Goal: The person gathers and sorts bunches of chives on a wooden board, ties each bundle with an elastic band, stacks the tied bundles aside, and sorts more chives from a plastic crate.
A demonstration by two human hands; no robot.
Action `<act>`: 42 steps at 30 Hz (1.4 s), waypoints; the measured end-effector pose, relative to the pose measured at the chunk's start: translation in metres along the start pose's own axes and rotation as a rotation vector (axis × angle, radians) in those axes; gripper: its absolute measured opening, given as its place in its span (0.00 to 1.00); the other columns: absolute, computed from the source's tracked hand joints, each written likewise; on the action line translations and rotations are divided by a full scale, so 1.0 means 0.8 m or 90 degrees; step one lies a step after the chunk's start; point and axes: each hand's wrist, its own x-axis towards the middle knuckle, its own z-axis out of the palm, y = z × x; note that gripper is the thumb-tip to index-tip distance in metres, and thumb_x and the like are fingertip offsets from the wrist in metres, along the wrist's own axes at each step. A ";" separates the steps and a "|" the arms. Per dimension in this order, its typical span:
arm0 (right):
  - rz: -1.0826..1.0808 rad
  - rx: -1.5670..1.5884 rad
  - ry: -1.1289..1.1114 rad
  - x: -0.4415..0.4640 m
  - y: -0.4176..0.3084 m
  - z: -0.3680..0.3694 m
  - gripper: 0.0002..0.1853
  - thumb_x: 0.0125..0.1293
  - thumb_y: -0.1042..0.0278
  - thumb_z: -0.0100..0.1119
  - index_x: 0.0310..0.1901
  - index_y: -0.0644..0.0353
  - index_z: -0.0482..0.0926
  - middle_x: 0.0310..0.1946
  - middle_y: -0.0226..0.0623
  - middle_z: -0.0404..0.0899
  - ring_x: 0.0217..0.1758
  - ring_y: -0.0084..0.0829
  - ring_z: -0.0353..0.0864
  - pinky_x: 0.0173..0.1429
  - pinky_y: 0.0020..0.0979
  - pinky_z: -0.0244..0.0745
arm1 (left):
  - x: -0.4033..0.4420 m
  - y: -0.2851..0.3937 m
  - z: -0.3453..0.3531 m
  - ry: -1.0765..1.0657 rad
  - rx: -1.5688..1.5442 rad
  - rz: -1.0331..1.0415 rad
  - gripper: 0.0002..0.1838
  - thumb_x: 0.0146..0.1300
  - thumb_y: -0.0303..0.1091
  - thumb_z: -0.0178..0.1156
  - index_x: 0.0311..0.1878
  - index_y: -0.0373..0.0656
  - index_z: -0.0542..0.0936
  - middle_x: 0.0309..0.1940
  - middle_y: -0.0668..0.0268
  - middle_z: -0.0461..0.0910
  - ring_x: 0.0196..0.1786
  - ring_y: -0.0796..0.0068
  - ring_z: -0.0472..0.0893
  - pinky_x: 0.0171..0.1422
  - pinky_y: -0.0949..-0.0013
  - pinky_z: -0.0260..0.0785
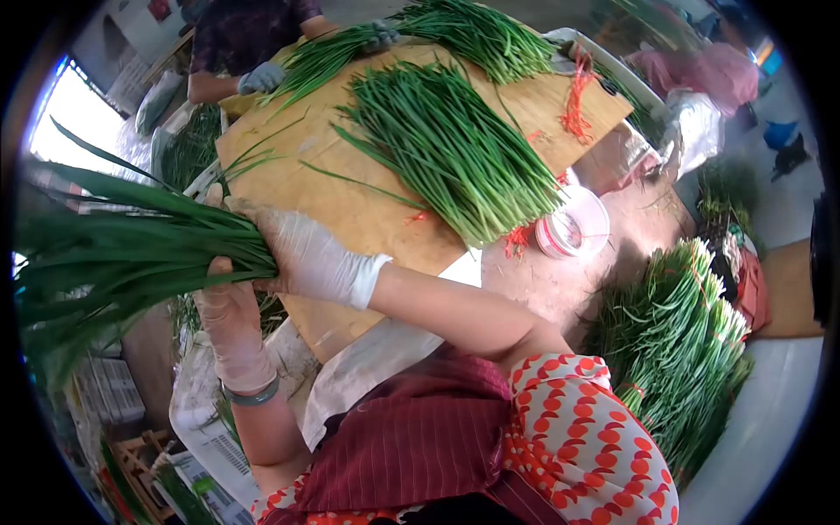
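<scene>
At the left, a loose bunch of garlic chives (pixel 131 241) is held off the board, its leaves fanning out to the left. My right hand (pixel 306 254), in a thin whitish glove, grips the bunch at its right end. My left hand (pixel 232 328), gloved and with a bracelet at the wrist, wraps the same bunch from below, thumb in front and fingertips showing above. A large pile of garlic chives (pixel 455 149) lies on the wooden board (pixel 289 175), its cut ends toward the lower right. A few stray leaves lie near my hands.
Across the board, a co-worker's grey-gloved hands (pixel 262 79) touch more chives (pixel 328 57). Red ties (pixel 576 105) hang at the board's right edge. A clear tub (pixel 573 223) stands beside the board. Tied chive bundles (pixel 674 350) are stacked at the right.
</scene>
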 end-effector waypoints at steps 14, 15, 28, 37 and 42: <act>0.168 -0.332 0.070 -0.007 -0.031 -0.117 0.29 0.46 0.66 0.68 0.49 0.63 0.66 0.33 0.51 0.77 0.39 0.51 0.78 0.41 0.41 0.76 | 0.068 -0.022 0.122 -0.047 -0.273 -0.107 0.24 0.64 0.34 0.57 0.60 0.37 0.65 0.56 0.61 0.72 0.59 0.66 0.71 0.72 0.60 0.57; 0.185 -0.387 0.056 -0.008 -0.046 -0.146 0.30 0.45 0.62 0.69 0.48 0.63 0.66 0.32 0.51 0.78 0.38 0.50 0.80 0.40 0.41 0.76 | 0.080 -0.026 0.148 -0.094 -0.299 -0.109 0.22 0.64 0.33 0.56 0.59 0.37 0.66 0.55 0.59 0.72 0.60 0.63 0.70 0.72 0.60 0.56; 0.612 -0.217 -0.083 -0.064 0.044 -0.341 0.34 0.42 0.57 0.74 0.49 0.69 0.75 0.40 0.45 0.81 0.41 0.32 0.81 0.46 0.30 0.75 | 0.157 -0.220 0.286 -0.014 -0.297 -0.643 0.21 0.67 0.34 0.51 0.60 0.36 0.64 0.59 0.55 0.69 0.61 0.59 0.69 0.68 0.57 0.60; 0.615 -0.576 0.003 -0.087 0.082 -0.293 0.49 0.44 0.39 0.68 0.59 0.73 0.65 0.43 0.52 0.79 0.48 0.44 0.79 0.52 0.38 0.73 | 0.127 -0.173 0.268 -0.103 0.161 -0.212 0.34 0.64 0.33 0.53 0.69 0.33 0.50 0.68 0.49 0.55 0.69 0.63 0.59 0.71 0.66 0.49; 0.579 -0.622 -0.002 -0.102 0.114 -0.294 0.55 0.43 0.34 0.64 0.62 0.76 0.59 0.49 0.55 0.76 0.54 0.47 0.75 0.55 0.38 0.71 | 0.112 -0.229 0.261 -0.426 0.582 0.266 0.27 0.66 0.45 0.50 0.66 0.47 0.64 0.67 0.54 0.60 0.69 0.51 0.56 0.73 0.60 0.45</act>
